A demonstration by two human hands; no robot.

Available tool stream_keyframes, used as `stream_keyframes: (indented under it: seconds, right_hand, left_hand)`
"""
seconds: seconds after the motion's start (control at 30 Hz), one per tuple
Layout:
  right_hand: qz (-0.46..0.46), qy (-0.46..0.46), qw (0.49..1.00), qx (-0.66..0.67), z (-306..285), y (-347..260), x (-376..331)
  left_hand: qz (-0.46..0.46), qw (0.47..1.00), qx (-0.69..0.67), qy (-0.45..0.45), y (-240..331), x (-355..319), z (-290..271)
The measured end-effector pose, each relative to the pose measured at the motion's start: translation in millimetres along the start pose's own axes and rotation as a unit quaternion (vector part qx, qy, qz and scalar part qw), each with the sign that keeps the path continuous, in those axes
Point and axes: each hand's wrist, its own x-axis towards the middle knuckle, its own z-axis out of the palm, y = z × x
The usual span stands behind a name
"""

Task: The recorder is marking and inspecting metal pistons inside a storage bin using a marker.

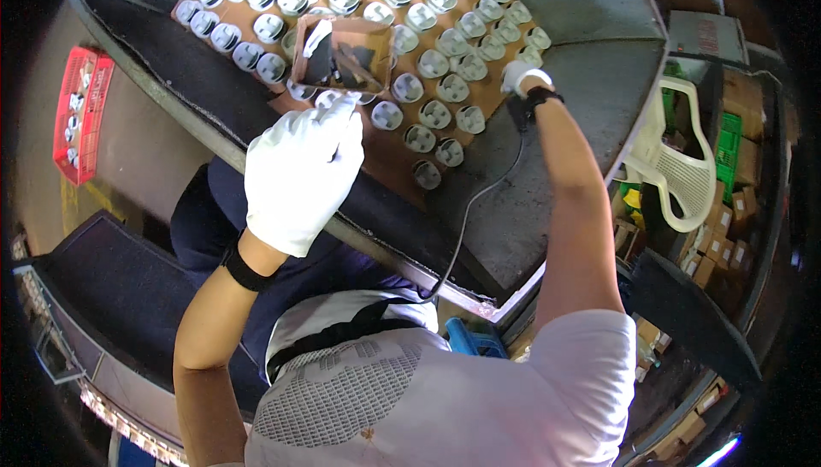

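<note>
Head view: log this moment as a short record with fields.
Left hand: white-gloved, partly curled, close to the near edge of an open box; contact unclear
Right hand: white-gloved, at the right edge of the white round parts
Layout: parts spread around the box on a brown sheet
Wrists: black band on each; cord near the right
Far left: red crate

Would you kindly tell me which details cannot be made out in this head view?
In the head view:
- Left hand: its gloved back hides what, if anything, it pinches.
- Right hand: its back likewise hides any grip.
- White round pieces: the farthest are cut by the upper edge.
- Red crate: contents too small to identify.
</note>
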Motion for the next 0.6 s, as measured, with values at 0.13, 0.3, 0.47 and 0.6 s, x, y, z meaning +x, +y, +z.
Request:
stream_keyframes:
  seconds: [0.13, 0.3, 0.47, 0.6]
  right_hand:
    - [-0.019, 0.031, 0.976, 0.216, -180.2, 25.5, -80.2]
    - [-0.069, 0.192, 0.959, 0.196, -346.6, 93.0, -217.7]
    - [0.009, 0.289, 0.955, 0.074, -472.4, 123.8, -295.5]
    - [0.086, 0.421, 0.881, 0.199, -493.8, 94.8, -289.9]
  left_hand:
    - [-0.008, 1.000, 0.001, 0.029, 1.3, -0.9, 0.1]
    - [0.018, 0.999, 0.011, 0.027, 1.2, 2.0, -2.9]
    - [0.003, 1.000, -0.005, -0.013, 2.4, 5.4, -7.0]
    - [-0.014, 0.999, -0.009, -0.036, 2.5, 4.9, -9.3]
